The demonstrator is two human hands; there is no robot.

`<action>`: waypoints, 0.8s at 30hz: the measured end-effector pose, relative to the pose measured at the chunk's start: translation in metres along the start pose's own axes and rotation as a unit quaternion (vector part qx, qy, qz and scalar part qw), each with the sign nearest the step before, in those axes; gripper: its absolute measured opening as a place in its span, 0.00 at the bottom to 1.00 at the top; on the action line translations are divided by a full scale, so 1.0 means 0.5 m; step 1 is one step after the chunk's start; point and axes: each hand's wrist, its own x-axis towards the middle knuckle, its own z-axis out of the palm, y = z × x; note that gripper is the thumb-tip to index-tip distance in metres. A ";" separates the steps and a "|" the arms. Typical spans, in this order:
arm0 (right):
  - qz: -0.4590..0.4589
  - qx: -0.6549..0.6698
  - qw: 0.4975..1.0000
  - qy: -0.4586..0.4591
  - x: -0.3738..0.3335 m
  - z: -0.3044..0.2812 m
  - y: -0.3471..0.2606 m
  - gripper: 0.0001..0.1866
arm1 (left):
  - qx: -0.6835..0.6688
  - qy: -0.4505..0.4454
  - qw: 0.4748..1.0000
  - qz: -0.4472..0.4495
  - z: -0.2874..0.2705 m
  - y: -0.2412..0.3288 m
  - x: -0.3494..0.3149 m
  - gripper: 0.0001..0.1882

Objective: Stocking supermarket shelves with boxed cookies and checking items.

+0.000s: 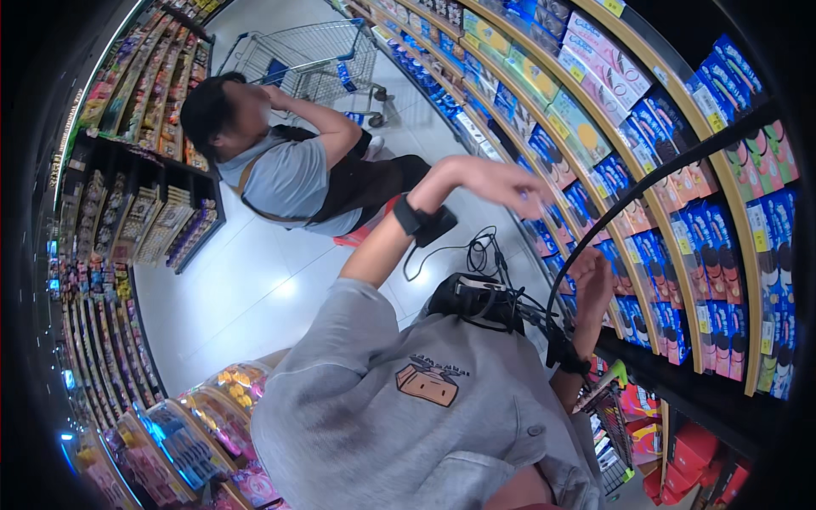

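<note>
I wear a grey short-sleeved shirt (pixel 484 442), its chest printed with a tan box figure (pixel 427 384) that has a simple dotted face. Dark lettering (pixel 439 367) sits just beside the box figure, toward my waist. A round grey button (pixel 535 430) lies to the right of the box figure. Well beyond it, at my waist, is a black pouch (pixel 442 299) with a silvery device and looping black cables (pixel 486 246). Left of the pouch lies my sleeve (pixel 361 308); my left wrist (pixel 433 194) bears a black strap with a blocky module (pixel 435 228), my right wrist (pixel 585 342) a black band (pixel 571 360).
</note>
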 end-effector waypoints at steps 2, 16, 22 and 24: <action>-0.010 0.021 0.998 0.064 -0.037 -0.006 0.018 0.22 | 0.055 -0.007 0.974 -0.219 0.072 -0.071 -0.097 0.26; -0.083 0.024 0.979 0.187 -0.195 0.054 0.118 0.15 | -0.254 0.069 0.885 -0.385 0.479 -0.212 -0.360 0.41; -0.122 -0.001 0.948 0.295 -0.306 0.109 0.205 0.13 | -0.249 -0.031 0.870 -0.424 0.526 -0.250 -0.467 0.46; -0.131 -0.032 0.932 0.336 -0.359 0.139 0.242 0.12 | -0.222 -0.049 0.884 -0.408 0.559 -0.286 -0.520 0.44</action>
